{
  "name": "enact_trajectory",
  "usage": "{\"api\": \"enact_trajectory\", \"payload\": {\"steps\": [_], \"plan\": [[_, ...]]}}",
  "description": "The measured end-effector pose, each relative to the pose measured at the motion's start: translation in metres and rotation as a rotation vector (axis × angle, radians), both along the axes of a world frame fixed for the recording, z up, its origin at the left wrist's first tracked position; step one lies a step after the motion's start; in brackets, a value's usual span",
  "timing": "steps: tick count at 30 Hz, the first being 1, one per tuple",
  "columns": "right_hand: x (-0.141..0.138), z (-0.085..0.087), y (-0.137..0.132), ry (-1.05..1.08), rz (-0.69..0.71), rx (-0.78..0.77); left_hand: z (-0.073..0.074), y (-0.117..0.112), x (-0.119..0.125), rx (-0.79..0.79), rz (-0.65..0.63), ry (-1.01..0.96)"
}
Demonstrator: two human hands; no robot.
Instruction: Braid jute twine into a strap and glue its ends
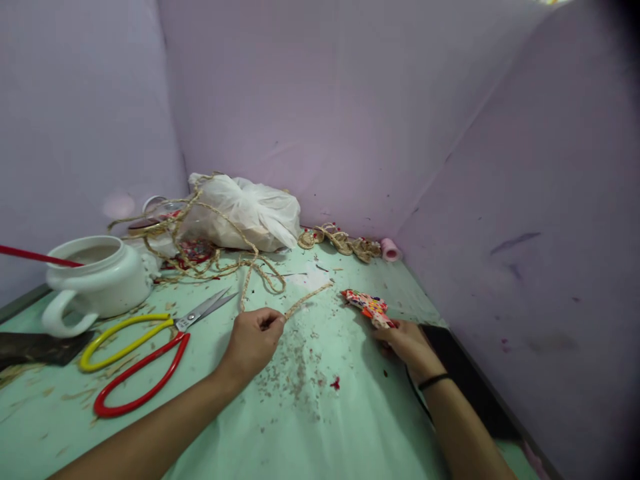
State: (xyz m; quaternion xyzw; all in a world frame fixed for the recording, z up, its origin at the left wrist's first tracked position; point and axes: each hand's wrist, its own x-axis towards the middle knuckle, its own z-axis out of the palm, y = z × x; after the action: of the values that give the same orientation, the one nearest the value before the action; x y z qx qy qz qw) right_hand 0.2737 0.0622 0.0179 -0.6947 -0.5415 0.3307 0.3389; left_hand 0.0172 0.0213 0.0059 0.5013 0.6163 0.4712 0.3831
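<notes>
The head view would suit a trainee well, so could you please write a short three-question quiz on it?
1. What does the left hand hold?
a) a white plastic bag
b) a braided cord
c) a pink roll
2. True or false: the scissors lie on the green tabletop, in neither hand.
3. Which wrist wears a dark band, and what does the hand on that arm hold?

Key:
1. b
2. True
3. The right wrist; the right hand holds a multicoloured patterned tool.
</notes>
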Motion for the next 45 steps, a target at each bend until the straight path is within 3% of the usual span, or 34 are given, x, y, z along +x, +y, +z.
{"api": "enact_trajectory", "payload": {"steps": [5, 9, 14, 18, 23, 28, 35, 38, 45], "plan": [[-0.005, 0.010, -0.016, 0.240, 0.099, -0.016, -0.002, 0.000, -0.001, -0.005, -0.006, 0.002], [-0.014, 0.018, -0.034, 0.576, 0.208, 0.017, -0.002, 0.001, -0.001, -0.020, -0.007, 0.009], [-0.029, 0.016, -0.047, 0.794, 0.223, -0.007, -0.002, 0.001, -0.001, -0.033, -0.014, 0.020], [-0.038, 0.004, -0.053, 0.597, 0.282, 0.049, -0.004, 0.002, 0.000, -0.046, -0.019, 0.040], [-0.045, -0.012, -0.057, 0.220, 0.327, 0.273, -0.005, 0.002, -0.002, -0.052, -0.042, 0.082], [-0.048, -0.018, -0.060, 0.152, 0.433, 0.388, -0.006, 0.003, -0.002, -0.049, -0.057, 0.119], [-0.051, -0.029, -0.062, 0.077, 0.401, 0.388, -0.012, 0.005, -0.001, -0.051, -0.054, 0.143], [-0.052, -0.021, -0.059, 0.208, 0.310, 0.356, -0.012, 0.005, -0.001, -0.048, -0.050, 0.148], [-0.039, 0.016, -0.057, 0.976, 0.121, 0.019, -0.008, 0.004, -0.001, -0.046, -0.041, 0.141]]}}
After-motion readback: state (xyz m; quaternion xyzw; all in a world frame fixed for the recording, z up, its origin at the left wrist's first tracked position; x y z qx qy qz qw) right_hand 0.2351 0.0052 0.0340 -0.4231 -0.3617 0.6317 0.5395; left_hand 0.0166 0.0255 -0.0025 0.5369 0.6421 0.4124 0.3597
